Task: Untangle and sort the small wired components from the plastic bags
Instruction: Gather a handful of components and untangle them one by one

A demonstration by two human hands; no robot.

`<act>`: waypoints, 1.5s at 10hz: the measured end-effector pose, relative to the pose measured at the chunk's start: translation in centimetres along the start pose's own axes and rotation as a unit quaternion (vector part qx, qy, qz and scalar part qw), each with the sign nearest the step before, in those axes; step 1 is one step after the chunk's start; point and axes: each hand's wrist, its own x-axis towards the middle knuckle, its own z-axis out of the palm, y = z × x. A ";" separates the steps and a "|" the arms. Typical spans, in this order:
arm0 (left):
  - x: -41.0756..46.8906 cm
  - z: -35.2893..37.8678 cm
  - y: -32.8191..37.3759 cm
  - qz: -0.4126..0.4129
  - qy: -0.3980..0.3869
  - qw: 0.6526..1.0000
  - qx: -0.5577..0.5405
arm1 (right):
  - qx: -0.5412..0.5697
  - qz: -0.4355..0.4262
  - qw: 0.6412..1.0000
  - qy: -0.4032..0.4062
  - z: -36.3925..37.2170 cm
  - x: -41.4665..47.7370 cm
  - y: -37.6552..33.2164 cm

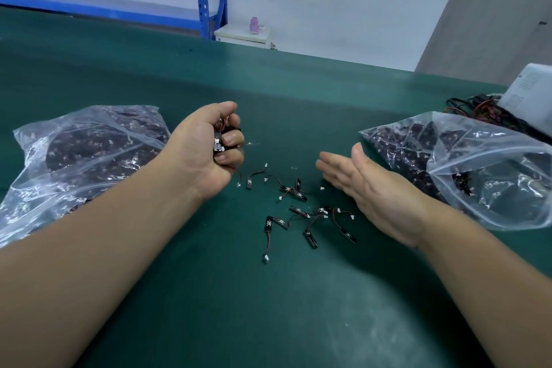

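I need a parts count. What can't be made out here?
Head view: components in the left hand, hidden by curled fingers.
Head view: contents of left bag and right bag, too small, glare.
Head view: white box, cut by right edge.

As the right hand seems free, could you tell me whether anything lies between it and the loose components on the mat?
Nothing visible does. The open right hand is just right of the loose components, with only bare green mat between them; the right bag lies on its other side.
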 end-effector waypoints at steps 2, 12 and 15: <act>0.2 -0.2 0.0 0.002 0.009 1.000 -0.002 | -0.071 0.008 0.997 -0.029 0.7 0.0 0.9; 0.5 -0.4 -0.1 0.002 0.003 1.000 0.010 | 0.218 -0.019 0.971 0.096 -0.6 1.0 -1.2; 0.4 -0.4 0.0 -0.002 -0.001 1.000 0.009 | 0.205 -0.019 0.975 0.088 -0.5 1.2 -0.5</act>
